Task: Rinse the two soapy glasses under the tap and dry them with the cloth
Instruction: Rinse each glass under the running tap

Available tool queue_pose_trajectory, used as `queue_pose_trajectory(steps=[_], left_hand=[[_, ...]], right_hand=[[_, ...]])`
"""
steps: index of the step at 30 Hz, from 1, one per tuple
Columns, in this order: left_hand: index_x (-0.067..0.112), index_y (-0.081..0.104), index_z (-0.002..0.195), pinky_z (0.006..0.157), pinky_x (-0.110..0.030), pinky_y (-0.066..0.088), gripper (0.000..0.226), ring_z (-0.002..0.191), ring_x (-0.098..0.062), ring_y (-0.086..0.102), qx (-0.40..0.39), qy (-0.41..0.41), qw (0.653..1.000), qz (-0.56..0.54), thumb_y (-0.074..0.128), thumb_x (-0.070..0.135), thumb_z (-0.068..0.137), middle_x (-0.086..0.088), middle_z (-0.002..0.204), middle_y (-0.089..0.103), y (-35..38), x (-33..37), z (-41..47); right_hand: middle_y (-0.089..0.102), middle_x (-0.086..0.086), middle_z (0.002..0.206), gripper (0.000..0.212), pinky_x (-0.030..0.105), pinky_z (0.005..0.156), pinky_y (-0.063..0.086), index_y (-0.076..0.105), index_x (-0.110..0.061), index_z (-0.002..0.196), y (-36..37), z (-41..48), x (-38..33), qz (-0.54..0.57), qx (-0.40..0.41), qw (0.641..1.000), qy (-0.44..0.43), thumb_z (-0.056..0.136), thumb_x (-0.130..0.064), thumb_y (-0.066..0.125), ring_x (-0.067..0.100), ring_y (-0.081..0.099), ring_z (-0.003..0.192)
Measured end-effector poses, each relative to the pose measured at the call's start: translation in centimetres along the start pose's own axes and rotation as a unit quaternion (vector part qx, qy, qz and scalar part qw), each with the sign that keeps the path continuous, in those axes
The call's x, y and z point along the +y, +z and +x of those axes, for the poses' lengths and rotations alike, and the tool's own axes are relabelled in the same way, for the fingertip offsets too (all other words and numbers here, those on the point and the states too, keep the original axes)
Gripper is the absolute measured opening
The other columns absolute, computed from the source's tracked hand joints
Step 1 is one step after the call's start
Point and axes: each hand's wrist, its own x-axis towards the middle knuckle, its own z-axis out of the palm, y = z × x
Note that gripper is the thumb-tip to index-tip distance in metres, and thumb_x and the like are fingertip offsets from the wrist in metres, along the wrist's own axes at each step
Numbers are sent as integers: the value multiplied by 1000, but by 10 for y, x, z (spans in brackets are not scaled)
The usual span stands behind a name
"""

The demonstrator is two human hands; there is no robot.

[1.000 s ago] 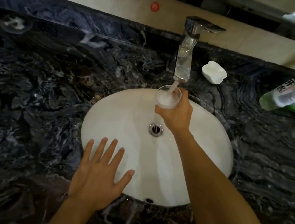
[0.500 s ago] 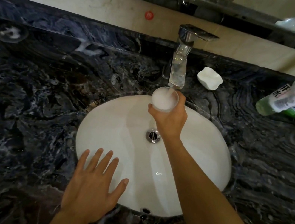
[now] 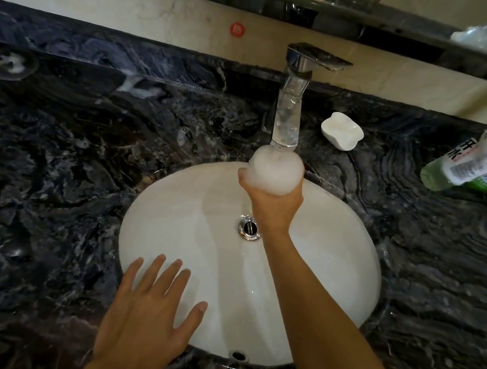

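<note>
Glass (image 3: 275,172) stands upright, mouth up right under the tap spout (image 3: 288,117), over the white basin (image 3: 335,265) — white foam billows over it, hiding its walls. Right hand (image 3: 274,204) wraps it from below; left hand (image 3: 147,317) lies spread on the basin's near edge — empty.

Two hands (image 3: 147,314), one foaming glass (image 3: 275,170) (its rim hidden), one tap (image 3: 289,111), one basin (image 3: 180,222), one soap dish (image 3: 342,131).

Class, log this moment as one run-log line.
right hand: holds glass under tap | foam overflowing | left hand: flat on sink rim
</note>
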Motion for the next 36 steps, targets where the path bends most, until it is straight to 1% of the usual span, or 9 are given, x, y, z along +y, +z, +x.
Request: queue_pose_trajectory(steps=[6, 9, 13, 17, 20, 23, 27, 33, 36], left_hand=[[16, 72, 126, 118, -55, 27, 66, 135, -29, 56, 4, -2, 1000, -12, 39, 64, 94, -6, 136, 68, 1, -1, 0], [15, 73, 125, 118, -56, 29, 66, 135, -29, 57, 7, -1, 1000, -15, 40, 64, 94, -6, 136, 68, 3, -1, 1], [15, 73, 125, 118, -55, 28, 66, 135, -29, 57, 11, -1, 1000, -18, 41, 64, 94, -6, 135, 68, 5, -1, 0], [15, 72, 126, 118, -55, 28, 65, 134, -29, 57, 11, 0, 1000, -14, 41, 63, 94, -5, 135, 68, 4, -2, 1], [15, 72, 126, 117, -55, 29, 66, 134, -28, 57, 8, 0, 1000, -13, 40, 63, 95, -5, 136, 68, 4, -2, 1], [15, 72, 126, 117, -55, 29, 65, 133, -29, 58, 10, 1, 1000, -13, 41, 63, 94, -6, 134, 69, 5, -2, 1], [15, 73, 125, 117, -54, 28, 65, 132, -29, 59, 10, 0, 1000, -10, 41, 63, 94, -6, 133, 69, 5, -2, 1], [15, 74, 123, 116, -53, 27, 66, 129, -29, 61, 9, -2, 1000, -8, 41, 64, 94, -5, 130, 71, 4, -2, 2], [15, 75, 121, 115, -52, 27, 67, 127, -29, 63, 10, -2, 1000, -7, 41, 65, 93, -5, 128, 72, 3, -3, 2]], right_hand=[[58, -24, 95, 70, 23, 79, 56, 51, -34, 106, 0, 4, 10, -41, -12, 999, -18, 59, -17, 99, 6, 62, 89], [62, -8, 93, 59, 36, 80, 60, 54, -23, 103, 1, 11, 22, -81, -21, 996, -32, 64, -8, 96, 16, 61, 89], [59, -2, 93, 46, 21, 75, 54, 56, -16, 100, -2, 14, 31, -87, -31, 996, -7, 73, 0, 89, 16, 57, 87], [56, -4, 98, 34, 4, 71, 45, 56, -3, 122, -2, 8, 29, -12, -22, 995, 97, 92, 9, 66, 7, 54, 86], [41, -19, 94, 49, 6, 64, 45, 38, -36, 108, 4, -5, 36, 111, -13, 961, 253, 98, 9, 54, -4, 52, 74], [37, -7, 82, 33, 14, 54, 44, 37, -27, 81, 9, -16, 34, 197, 28, 903, 380, 102, -14, 58, 3, 57, 56], [70, -1, 91, 30, 30, 81, 57, 67, -18, 98, 22, -9, 6, 235, 53, 921, 306, 79, -30, 86, 17, 70, 84], [63, -1, 112, 41, 47, 112, 41, 61, -30, 98, 36, -5, 4, 312, 56, 887, 335, 71, -52, 83, 26, 58, 121], [56, 6, 134, 39, 40, 105, 49, 66, -24, 109, 40, -2, 2, 385, 55, 857, 339, 80, -46, 79, 23, 56, 124]])
